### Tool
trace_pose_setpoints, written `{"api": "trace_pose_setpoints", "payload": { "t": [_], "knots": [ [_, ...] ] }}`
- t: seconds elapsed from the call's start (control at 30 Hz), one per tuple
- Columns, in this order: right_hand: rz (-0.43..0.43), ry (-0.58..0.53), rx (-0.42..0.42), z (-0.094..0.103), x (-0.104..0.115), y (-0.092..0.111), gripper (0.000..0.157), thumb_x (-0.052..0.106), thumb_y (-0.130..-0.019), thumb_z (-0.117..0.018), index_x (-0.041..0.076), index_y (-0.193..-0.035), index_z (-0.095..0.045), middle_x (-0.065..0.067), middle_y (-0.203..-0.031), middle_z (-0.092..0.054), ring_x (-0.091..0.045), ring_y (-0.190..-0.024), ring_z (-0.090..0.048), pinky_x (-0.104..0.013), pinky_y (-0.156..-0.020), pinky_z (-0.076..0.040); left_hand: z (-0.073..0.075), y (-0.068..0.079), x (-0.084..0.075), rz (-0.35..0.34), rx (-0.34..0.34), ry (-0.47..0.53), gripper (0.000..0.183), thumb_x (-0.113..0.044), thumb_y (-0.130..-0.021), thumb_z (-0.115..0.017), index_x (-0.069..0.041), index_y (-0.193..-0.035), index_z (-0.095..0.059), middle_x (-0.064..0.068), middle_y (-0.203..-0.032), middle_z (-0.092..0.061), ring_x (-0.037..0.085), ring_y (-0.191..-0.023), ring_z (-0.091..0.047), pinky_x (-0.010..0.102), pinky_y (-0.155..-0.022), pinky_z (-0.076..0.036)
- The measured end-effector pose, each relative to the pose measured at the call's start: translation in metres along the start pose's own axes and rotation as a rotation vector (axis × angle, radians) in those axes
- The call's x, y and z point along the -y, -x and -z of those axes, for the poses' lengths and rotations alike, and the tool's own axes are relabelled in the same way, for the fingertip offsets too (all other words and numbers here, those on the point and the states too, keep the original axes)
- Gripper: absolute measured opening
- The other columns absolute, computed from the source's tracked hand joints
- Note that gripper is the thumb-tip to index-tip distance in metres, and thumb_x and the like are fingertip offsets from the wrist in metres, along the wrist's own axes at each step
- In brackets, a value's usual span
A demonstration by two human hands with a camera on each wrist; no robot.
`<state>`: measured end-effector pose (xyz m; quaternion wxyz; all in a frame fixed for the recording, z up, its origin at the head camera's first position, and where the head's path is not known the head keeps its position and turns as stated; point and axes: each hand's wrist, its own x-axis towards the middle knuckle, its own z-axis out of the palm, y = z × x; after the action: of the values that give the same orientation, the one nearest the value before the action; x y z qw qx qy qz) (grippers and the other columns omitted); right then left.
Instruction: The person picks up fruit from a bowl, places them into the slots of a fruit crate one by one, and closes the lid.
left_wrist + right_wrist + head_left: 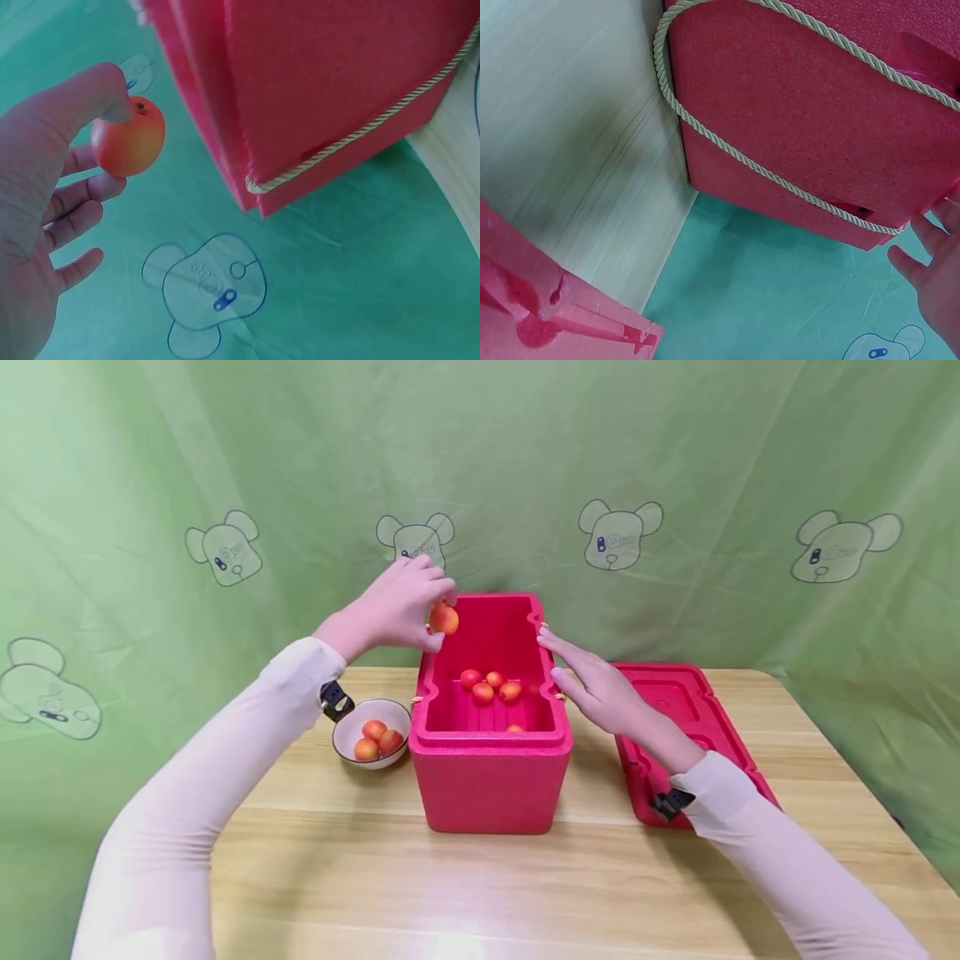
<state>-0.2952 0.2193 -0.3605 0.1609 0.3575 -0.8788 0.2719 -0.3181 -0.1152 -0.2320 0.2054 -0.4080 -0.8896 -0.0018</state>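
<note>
A ripe orange-red apricot (129, 136) is pinched between the thumb and fingertips of my left hand (401, 602). That hand is raised over the left rim of a deep red foam box (491, 785). Several orange-red fruits (483, 693) lie on the box's floor. With fingers straight, my right hand (600, 689) rests its fingertips at the box's right rim. Left of the box, a white bowl (347, 731) with a dark rim holds several more apricots (367, 749).
A red foam lid (678, 693) lies on the wooden table (337, 860) to the right, partly under the right forearm. Twisted cord (742, 157) runs along the box's sides. Behind the table hangs a green curtain (510, 460) printed with bear heads.
</note>
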Motion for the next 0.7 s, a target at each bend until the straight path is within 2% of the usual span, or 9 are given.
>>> {"api": "trace_pose_setpoints", "payload": {
  "t": [0.37,0.53,0.7],
  "knots": [
    [-0.013,0.003,0.001,0.000,0.000,0.000,0.060,0.033,-0.104,-0.052,0.022,-0.160,-0.034,0.001,-0.168,-0.031,-0.030,-0.152,-0.036,-0.057,-0.116,-0.037,-0.008,-0.018,-0.015,-0.028,0.132,0.010,0.032,-0.028,-0.074,-0.077,-0.012,-0.100,-0.066,0.005,-0.096,-0.066,0.025,-0.097,-0.050,0.042,-0.088,-0.040],
    [-0.026,-0.006,0.012,0.001,0.003,0.001,0.060,0.034,-0.104,-0.051,0.023,-0.160,-0.033,0.000,-0.168,-0.030,-0.027,-0.153,-0.035,-0.058,-0.115,-0.038,-0.010,-0.029,-0.022,-0.040,0.182,-0.011,0.029,-0.028,-0.074,-0.077,-0.013,-0.096,-0.065,0.004,-0.095,-0.065,0.024,-0.097,-0.050,0.042,-0.087,-0.039],
    [-0.049,-0.024,0.019,0.001,0.005,0.002,0.060,0.035,-0.104,-0.051,0.024,-0.160,-0.033,0.002,-0.168,-0.029,-0.026,-0.153,-0.034,-0.058,-0.114,-0.040,-0.009,-0.035,-0.028,-0.046,0.239,-0.039,0.031,-0.029,-0.074,-0.078,-0.013,-0.099,-0.066,0.005,-0.099,-0.066,0.023,-0.100,-0.051,0.041,-0.089,-0.040]
  ]
}}
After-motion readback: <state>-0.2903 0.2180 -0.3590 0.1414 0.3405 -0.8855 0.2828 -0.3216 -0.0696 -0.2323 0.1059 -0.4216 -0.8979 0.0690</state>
